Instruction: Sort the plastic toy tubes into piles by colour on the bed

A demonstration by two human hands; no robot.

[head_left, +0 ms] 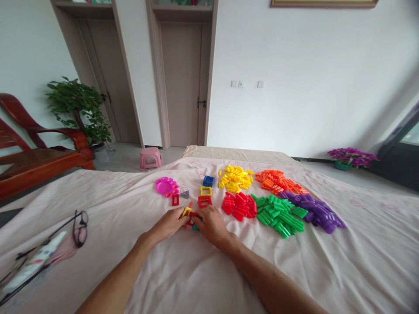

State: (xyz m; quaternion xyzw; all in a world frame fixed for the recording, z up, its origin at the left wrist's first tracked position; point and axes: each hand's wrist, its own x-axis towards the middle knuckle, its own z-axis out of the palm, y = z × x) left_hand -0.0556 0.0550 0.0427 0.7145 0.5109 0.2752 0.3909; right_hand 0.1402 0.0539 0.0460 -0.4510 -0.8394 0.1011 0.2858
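Note:
My left hand [169, 223] is closed on a yellow frame piece [187, 211] of a small assembly, which also has red and teal parts. My right hand [212, 221] is closed on the red part [194, 214] of the same assembly; its fingers partly cover it. Just beyond my right hand lies a red square frame [204, 201], with a yellow frame [206, 191] and blue frames [208, 181] behind it. A red rectangular frame [175, 199] and a purple-green triangle [185, 194] lie beyond my left hand, beside a magenta tray [163, 186].
Right of my hands are piles of red [240, 206], yellow [236, 178], orange [276, 181], green [279, 213] and purple pieces [314, 210] on the pale cloth [176, 270]. Glasses [80, 229] and a white tube [37, 259] lie at the left.

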